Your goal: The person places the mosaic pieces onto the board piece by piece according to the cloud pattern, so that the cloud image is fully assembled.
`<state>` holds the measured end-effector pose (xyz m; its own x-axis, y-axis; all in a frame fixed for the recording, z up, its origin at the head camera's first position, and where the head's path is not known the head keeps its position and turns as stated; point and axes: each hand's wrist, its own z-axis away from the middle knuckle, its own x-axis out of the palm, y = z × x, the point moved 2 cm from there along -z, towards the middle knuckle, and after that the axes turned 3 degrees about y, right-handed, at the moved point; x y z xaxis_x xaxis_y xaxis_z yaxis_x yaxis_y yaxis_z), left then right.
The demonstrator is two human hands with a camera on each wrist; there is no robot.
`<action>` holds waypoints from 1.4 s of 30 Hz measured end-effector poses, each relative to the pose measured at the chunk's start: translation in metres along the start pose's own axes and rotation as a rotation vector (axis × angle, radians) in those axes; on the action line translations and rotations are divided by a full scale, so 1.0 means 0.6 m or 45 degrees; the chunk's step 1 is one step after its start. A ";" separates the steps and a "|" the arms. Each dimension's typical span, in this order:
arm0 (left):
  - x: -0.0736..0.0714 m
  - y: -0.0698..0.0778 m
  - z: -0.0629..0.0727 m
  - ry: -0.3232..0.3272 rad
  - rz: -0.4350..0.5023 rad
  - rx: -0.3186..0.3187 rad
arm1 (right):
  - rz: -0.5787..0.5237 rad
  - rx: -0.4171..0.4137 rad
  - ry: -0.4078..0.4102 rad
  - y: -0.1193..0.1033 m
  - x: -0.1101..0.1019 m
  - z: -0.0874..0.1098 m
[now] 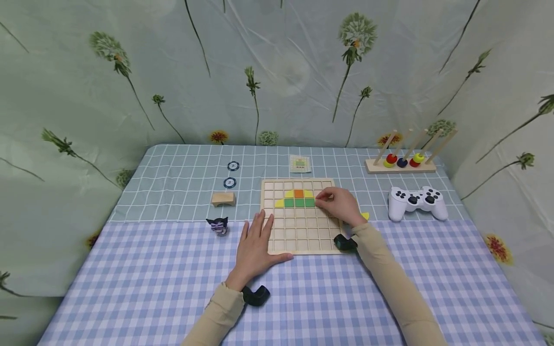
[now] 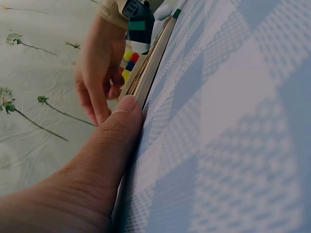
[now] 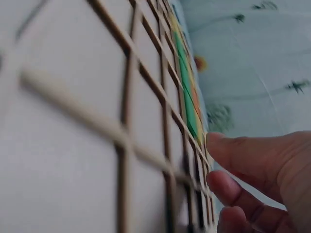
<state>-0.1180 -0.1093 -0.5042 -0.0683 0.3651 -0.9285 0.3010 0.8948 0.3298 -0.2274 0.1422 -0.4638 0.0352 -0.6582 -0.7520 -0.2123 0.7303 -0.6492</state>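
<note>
A square wooden grid board (image 1: 298, 235) lies on the table. Orange (image 1: 298, 193), green (image 1: 299, 203) and yellow (image 1: 279, 203) tiles sit in its upper cells. My left hand (image 1: 255, 245) rests at the board's lower left corner with fingers spread; in the left wrist view its thumb (image 2: 124, 109) lies against the board's edge. My right hand (image 1: 337, 204) has bent fingers, their tips at the right end of the green row. In the right wrist view the right thumb (image 3: 233, 148) touches the board near the green tiles (image 3: 187, 92); whether a tile is between the fingertips is hidden.
A yellow piece (image 1: 365, 216) shows beside the right wrist. A pattern card (image 1: 300, 164) lies behind the board. Left are two round chips (image 1: 230, 182), a wooden arch block (image 1: 223, 199) and a small figure (image 1: 219, 226). Right are a bead peg stand (image 1: 400, 166) and a white game controller (image 1: 417, 203).
</note>
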 end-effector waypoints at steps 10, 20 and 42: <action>-0.002 0.001 0.000 0.029 0.013 0.018 | 0.140 0.195 0.100 0.061 -0.076 0.024; 0.000 0.000 0.001 0.002 0.023 0.010 | 0.222 0.337 -0.008 0.086 -0.085 0.033; -0.001 0.002 0.000 0.041 0.009 0.032 | -0.041 0.069 0.024 0.018 -0.044 0.012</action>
<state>-0.1174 -0.1089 -0.5032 -0.0965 0.3796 -0.9201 0.3255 0.8856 0.3312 -0.2237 0.1691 -0.4518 0.0230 -0.6844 -0.7287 -0.1578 0.7173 -0.6787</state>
